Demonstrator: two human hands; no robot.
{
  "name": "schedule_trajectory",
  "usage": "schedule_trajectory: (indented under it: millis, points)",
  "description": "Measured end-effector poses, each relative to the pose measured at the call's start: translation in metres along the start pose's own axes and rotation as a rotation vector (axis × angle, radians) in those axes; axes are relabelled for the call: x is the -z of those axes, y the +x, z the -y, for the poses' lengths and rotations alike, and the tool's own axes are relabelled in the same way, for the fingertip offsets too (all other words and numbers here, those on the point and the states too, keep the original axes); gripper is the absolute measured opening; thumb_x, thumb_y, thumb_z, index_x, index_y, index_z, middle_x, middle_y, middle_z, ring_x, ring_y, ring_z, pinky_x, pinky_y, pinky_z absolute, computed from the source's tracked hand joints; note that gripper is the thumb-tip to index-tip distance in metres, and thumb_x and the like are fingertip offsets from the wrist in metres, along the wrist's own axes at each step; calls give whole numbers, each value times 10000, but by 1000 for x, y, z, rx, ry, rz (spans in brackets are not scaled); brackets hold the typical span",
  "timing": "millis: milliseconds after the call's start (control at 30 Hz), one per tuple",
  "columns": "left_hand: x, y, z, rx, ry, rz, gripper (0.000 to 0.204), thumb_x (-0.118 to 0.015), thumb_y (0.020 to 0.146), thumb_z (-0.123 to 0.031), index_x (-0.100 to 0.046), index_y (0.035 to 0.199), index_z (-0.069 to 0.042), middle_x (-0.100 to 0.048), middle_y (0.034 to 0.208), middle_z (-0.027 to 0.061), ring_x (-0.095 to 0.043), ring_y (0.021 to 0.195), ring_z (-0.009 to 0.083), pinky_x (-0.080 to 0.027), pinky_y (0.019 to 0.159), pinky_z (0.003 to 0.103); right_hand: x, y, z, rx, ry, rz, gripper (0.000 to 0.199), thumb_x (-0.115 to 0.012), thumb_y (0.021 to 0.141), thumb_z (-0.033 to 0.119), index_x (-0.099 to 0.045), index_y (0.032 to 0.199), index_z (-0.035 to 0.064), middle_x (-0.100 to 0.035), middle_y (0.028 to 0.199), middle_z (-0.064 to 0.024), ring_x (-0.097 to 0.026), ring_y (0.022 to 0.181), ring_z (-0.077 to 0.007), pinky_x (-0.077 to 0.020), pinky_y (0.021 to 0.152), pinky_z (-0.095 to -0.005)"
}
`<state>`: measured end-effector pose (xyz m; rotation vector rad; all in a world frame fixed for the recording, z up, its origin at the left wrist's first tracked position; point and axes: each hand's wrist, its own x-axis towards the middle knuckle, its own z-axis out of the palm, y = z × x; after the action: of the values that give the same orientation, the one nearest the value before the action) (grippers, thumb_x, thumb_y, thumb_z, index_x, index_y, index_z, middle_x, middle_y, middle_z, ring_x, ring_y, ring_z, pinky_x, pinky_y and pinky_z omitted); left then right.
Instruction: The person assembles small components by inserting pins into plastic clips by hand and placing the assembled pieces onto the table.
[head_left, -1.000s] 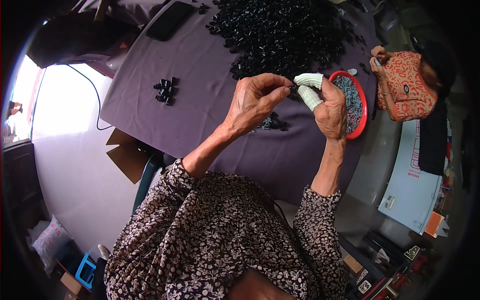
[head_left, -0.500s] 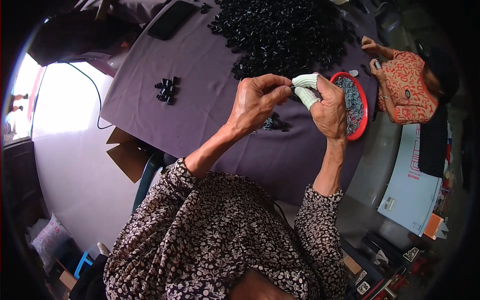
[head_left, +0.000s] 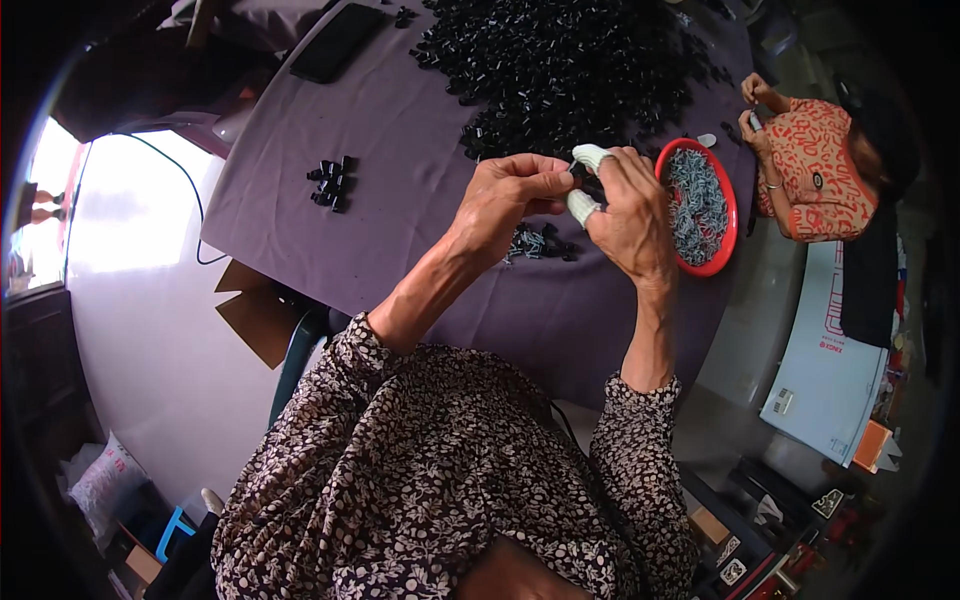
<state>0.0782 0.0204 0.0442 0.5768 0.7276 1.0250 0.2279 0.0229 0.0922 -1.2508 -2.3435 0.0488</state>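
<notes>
My left hand [head_left: 503,203] is closed, thumb and forefinger pinching a small black plastic part [head_left: 577,172]. Meeting it from the other side is my right hand [head_left: 632,213], with pale ribbed covers on thumb and forefinger; its fingers are curled in at the same part. Whether it grips a screw there is hidden. Below the hands lies a small heap of grey screws and black parts [head_left: 538,243]. Beside my right hand stands a red oval bowl [head_left: 733,222] of grey screws [head_left: 697,200]. Beyond the hands spreads a large pile of black plastic parts [head_left: 560,70].
A small cluster of black parts [head_left: 331,184] lies left on the purple-brown tablecloth [head_left: 400,130]. A black phone [head_left: 338,42] rests at the far left. Another person in an orange patterned top [head_left: 815,170] works at the right edge. An open cardboard box [head_left: 255,312] stands below the table's left edge.
My right hand has turned and moved slightly left, its covered fingertips closing toward my left hand. The left hand has shifted slightly left. The co-worker's hands have moved a little.
</notes>
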Motion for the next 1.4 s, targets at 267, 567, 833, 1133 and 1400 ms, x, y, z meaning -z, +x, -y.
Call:
schedule_trajectory:
  millis: [267, 567, 833, 1133, 1400]
  points:
    - [7, 5, 7, 68, -19, 77, 163, -591, 838, -148, -599, 893, 5, -616, 819, 59, -591, 749, 131, -483, 746, 285, -6, -9, -5, 7, -7, 32, 298, -615, 591, -10, -555, 882, -29, -547, 852, -135, -520, 797, -307, -440, 698, -372]
    - [4, 4, 14, -33, 182, 49, 168, -615, 819, -152, -638, 850, 11, -623, 751, 52, -578, 696, 115, -466, 681, 255, -11, -18, -4, 36, -5, 51, 287, -564, 579, -21, -538, 864, -36, -539, 845, -146, -511, 798, -320, -431, 708, -386]
    - [5, 2, 23, 4, 207, 76, 167, -631, 804, -150, -634, 841, 12, -618, 748, 45, -574, 697, 101, -462, 679, 246, -15, -26, -8, 37, -102, 84, 217, -575, 566, 9, -506, 771, -2, -513, 769, -118, -491, 729, -292, -393, 637, -371]
    - [4, 0, 28, 45, 356, 108, 151, -616, 800, -135, -630, 822, 14, -607, 714, 43, -554, 670, 88, -446, 633, 233, -26, -42, -10, 74, -63, 20, 124, -590, 630, 17, -488, 700, 8, -499, 688, -116, -484, 649, -276, -390, 611, -368]
    - [16, -13, 45, 141, 350, 83, 149, -602, 798, -127, -622, 837, 16, -597, 739, 33, -540, 686, 82, -439, 634, 234, -50, -64, -8, 98, -40, 2, 195, -632, 670, 116, -457, 609, 54, -460, 589, -71, -469, 574, -218, -369, 560, -341]
